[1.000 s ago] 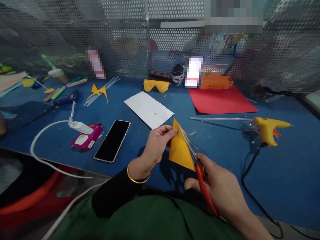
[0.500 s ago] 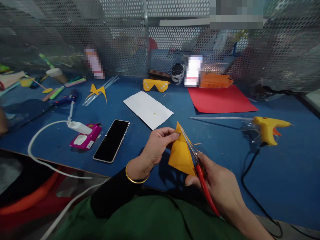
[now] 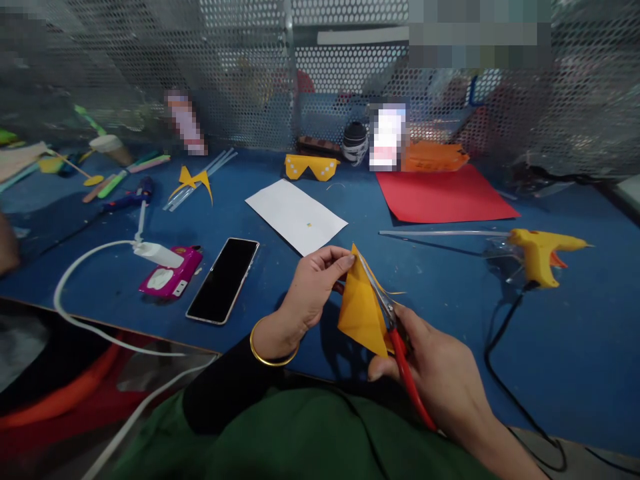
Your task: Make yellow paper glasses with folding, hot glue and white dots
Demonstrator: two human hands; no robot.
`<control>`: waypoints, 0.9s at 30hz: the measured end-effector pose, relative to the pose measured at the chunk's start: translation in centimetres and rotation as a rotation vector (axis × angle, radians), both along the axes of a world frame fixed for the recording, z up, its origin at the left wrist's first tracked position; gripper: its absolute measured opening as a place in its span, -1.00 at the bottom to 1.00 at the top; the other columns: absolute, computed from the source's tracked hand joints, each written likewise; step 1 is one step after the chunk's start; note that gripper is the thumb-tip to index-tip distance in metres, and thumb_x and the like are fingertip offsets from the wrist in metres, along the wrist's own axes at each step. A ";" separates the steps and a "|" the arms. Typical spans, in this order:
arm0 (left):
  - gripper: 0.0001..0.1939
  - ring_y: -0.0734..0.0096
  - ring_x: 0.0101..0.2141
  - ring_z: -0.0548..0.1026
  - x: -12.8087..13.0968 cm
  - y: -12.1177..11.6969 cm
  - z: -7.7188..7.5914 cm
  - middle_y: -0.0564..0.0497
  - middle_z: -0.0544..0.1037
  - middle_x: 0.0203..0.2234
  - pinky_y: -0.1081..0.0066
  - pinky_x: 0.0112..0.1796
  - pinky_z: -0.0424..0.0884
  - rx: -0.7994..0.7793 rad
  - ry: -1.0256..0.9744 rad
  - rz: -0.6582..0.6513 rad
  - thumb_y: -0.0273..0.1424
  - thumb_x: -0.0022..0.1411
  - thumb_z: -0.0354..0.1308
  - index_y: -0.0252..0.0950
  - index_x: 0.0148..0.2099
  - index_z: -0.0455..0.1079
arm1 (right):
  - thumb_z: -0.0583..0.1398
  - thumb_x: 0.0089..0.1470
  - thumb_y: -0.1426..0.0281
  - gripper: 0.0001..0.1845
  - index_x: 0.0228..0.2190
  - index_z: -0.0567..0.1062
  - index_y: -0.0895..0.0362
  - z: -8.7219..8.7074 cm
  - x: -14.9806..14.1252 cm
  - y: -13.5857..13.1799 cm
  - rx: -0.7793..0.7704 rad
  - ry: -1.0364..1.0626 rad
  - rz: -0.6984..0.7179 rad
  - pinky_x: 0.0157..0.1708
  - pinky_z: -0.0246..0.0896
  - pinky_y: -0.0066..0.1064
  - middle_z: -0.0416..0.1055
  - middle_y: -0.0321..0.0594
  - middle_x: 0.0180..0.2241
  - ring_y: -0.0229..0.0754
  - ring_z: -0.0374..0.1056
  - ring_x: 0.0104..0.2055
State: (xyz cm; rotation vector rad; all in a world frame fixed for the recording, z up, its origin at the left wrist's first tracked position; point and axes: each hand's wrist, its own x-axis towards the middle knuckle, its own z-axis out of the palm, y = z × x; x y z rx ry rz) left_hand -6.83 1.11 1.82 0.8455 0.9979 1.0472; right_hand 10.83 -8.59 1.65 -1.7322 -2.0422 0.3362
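Note:
My left hand (image 3: 315, 287) pinches a folded piece of yellow paper (image 3: 363, 310) near its pointed upper tip, between thumb and fingers. In my right hand (image 3: 440, 370) is a pair of scissors (image 3: 406, 373) with red handles. Their metal blades lie along the right edge of the yellow paper, and a thin yellow strip curls away beside them. Some of my right fingers are hidden behind the handles. Farther back lies a white sheet (image 3: 295, 213). Beyond it stands a yellow paper cutout with white dots (image 3: 311, 167).
Left of my hands are a dark-screened phone (image 3: 223, 280) and a purple power socket (image 3: 173, 273) with a white plug and cable. A yellow glue gun (image 3: 540, 257) lies on the right, its black cord trailing down. Behind are red paper (image 3: 445, 197) and a blue glue gun (image 3: 131, 195).
The scissor blades sit slightly nearer the paper's tip, and the thin strip has shifted a little. My left fingers have moved slightly up and left. Both hands keep their hold.

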 end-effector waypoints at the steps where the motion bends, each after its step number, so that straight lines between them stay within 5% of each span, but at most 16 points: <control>1: -0.77 0.53 -0.51 0.40 0.0 0.0 0.0 0.07 0.52 -0.51 0.52 -0.51 0.28 0.000 -0.006 -0.007 -0.25 0.08 0.41 -0.29 -0.37 0.51 | -0.04 0.05 -0.41 -0.15 -0.17 0.46 0.07 0.1 0.0 0.0 -0.003 0.001 0.001 -0.66 0.19 -0.36 0.56 -0.24 -0.51 -0.09 0.47 -0.60; 7: -0.84 0.54 -0.52 0.38 0.4 -0.3 0.1 0.08 0.49 -0.53 0.52 -0.49 0.29 -0.008 -0.052 -0.034 -0.31 0.10 0.37 -0.29 -0.37 0.51 | 0.10 0.04 -0.34 -0.30 -0.27 0.39 0.05 0.4 -0.2 0.2 -0.068 0.032 0.010 -0.64 0.21 -0.36 0.57 -0.21 -0.47 -0.11 0.44 -0.61; 27: -0.76 0.57 -0.53 0.41 0.4 -0.2 0.1 0.10 0.52 -0.53 0.55 -0.49 0.34 -0.040 -0.075 -0.017 -0.28 0.04 0.43 -0.32 -0.37 0.49 | -0.01 0.01 -0.42 -0.18 -0.25 0.46 0.04 -0.9 0.0 0.4 -0.090 0.081 -0.006 -0.66 0.17 -0.40 0.54 -0.33 -0.56 -0.15 0.44 -0.63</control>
